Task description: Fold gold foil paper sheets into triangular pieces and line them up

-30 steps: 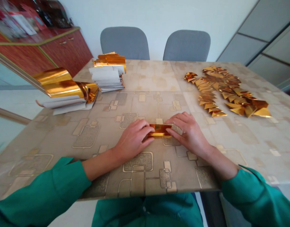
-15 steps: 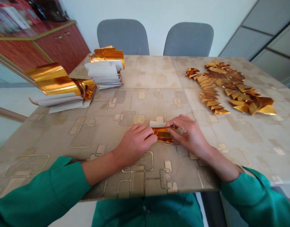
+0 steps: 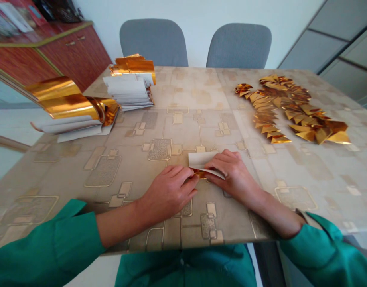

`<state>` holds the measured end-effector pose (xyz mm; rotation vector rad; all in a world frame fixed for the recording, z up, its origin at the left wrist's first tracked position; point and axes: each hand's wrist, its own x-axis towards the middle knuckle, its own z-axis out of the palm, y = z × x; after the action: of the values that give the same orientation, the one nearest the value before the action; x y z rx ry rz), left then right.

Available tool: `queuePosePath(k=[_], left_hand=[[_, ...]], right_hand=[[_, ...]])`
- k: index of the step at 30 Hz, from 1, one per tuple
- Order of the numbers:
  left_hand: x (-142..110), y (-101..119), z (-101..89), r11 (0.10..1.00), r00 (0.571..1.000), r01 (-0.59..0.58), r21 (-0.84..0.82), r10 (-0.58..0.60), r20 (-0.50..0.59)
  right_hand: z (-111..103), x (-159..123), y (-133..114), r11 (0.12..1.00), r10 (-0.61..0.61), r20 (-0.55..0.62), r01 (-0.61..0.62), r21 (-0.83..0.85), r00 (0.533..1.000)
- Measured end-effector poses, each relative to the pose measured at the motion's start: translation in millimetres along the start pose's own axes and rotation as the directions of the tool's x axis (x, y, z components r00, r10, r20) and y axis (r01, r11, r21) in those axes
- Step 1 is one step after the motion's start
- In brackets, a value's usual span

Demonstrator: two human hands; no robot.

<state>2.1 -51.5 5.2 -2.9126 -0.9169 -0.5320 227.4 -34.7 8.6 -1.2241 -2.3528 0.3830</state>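
A sheet of gold foil paper (image 3: 201,159), white on its back, lies partly folded over near the table's front edge. Its white side faces up, and a strip of gold shows below the fold. My left hand (image 3: 171,185) pinches the sheet's left end between thumb and fingers. At the right end, my right hand (image 3: 231,171) grips the folded white flap, its fingertips pressing on the paper. The fingers cover parts of both ends.
Curled gold sheets (image 3: 64,99) lie at the left, beside a stack of white-backed gold paper (image 3: 131,89). Rows of folded gold paper pieces (image 3: 294,105) lie at the right on the patterned tablecloth (image 3: 177,127). Two grey chairs (image 3: 153,42) stand beyond the table.
The upper part of the sheet has been turned over toward me, so white now covers most of the gold that was showing. Both hands stay at its ends.
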Motion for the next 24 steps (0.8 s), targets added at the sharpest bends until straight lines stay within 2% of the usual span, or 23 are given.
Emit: queuePosePath(k=[8,13,16,19,24], left_hand=[[-5,-6,-5.7,0.999,0.997,-0.031,0.014,0.032,-0.064],[-1,-13,-9.5,0.985,0.981,0.131,-0.114,-0.146,-0.129],[4,-15,-5.0,0.961,0.971,0.182,-0.207,-0.210,-0.118],[10,-16,1.3,0.949,0.979,0.177,-0.261,-0.196,-0.050],[13,-16,6.5,0.961,0.997,0.077,-0.265,-0.074,0.022]], right_hand=[[0,0,2,0.999,0.027,0.005,-0.027,0.042,1.000],[-1,-1,4,0.999,-0.014,0.011,0.014,0.043,1.000],[-2,-1,5,0.998,-0.048,0.022,0.047,0.034,0.999],[-3,-1,7,0.996,-0.077,0.033,0.075,0.039,0.996],[-6,-2,10,0.990,-0.139,0.068,0.136,0.037,0.988]])
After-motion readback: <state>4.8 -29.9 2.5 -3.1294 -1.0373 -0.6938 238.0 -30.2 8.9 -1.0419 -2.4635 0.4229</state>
